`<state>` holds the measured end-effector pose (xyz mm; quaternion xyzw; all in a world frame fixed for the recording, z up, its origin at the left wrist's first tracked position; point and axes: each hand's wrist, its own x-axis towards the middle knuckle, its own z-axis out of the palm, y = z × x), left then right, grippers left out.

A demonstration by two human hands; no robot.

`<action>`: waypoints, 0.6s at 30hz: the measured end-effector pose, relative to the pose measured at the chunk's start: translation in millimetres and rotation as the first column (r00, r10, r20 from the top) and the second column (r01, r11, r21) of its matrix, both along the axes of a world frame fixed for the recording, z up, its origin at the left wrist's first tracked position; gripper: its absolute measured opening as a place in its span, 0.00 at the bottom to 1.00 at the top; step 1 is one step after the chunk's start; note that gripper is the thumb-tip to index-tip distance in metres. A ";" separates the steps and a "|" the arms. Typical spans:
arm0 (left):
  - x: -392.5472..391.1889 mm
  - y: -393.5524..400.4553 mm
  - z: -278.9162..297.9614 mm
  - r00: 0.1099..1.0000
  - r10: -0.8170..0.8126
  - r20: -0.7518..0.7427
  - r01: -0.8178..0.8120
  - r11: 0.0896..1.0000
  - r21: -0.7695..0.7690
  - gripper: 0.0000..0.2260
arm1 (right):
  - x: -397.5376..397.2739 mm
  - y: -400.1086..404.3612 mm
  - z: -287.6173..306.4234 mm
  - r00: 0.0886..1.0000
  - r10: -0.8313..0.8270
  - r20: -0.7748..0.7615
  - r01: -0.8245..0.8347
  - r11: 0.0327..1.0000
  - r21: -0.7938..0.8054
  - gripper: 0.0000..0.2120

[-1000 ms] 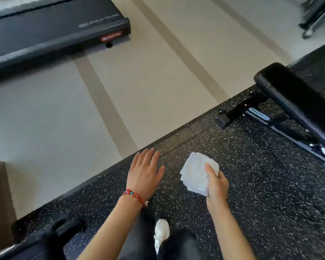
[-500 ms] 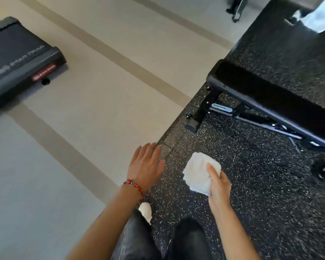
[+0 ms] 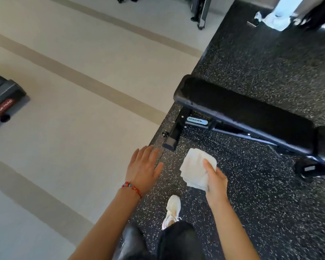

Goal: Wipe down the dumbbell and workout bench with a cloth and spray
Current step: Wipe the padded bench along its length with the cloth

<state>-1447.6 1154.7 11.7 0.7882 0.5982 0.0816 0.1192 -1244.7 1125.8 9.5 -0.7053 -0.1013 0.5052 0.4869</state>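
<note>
Right hand (image 3: 216,182): grips a folded white cloth (image 3: 196,168) (thumb on top); left hand (image 3: 143,168): flat, fingers spread
Bench (image 3: 251,111): black, on speckled mat (image 3: 270,59)

Your arms are bare, with no sleeves. Your left wrist wears 1 beaded bracelet (image 3: 132,188), red with a few turquoise beads. You wear dark trousers (image 3: 176,241) and a white shoe (image 3: 173,209).

black speckled rubber mat (image 3: 270,194) meeting pale striped floor (image 3: 73,128); treadmill end (image 3: 2,102) at left; white sneaker (image 3: 173,209) on the mat.
</note>
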 end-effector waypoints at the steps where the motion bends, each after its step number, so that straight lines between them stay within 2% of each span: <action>1: 11.5 12.0 2.3 1.000 0.002 0.007 -0.002 1.000 0.007 0.23 | 11.2 12.1 1.9 1.000 0.002 0.006 -0.002 1.000 0.002 0.05; 10: 83.1 114.9 17.4 0.999 -0.035 0.012 0.034 0.999 0.027 0.21 | 79.0 118.2 15.1 1.000 -0.016 -0.026 0.016 1.000 0.013 0.07; 18: 111.6 244.0 -3.2 0.996 -0.086 0.031 0.085 0.996 0.022 0.21 | 97.1 238.9 -3.8 0.998 -0.055 0.001 0.055 0.998 -0.028 0.06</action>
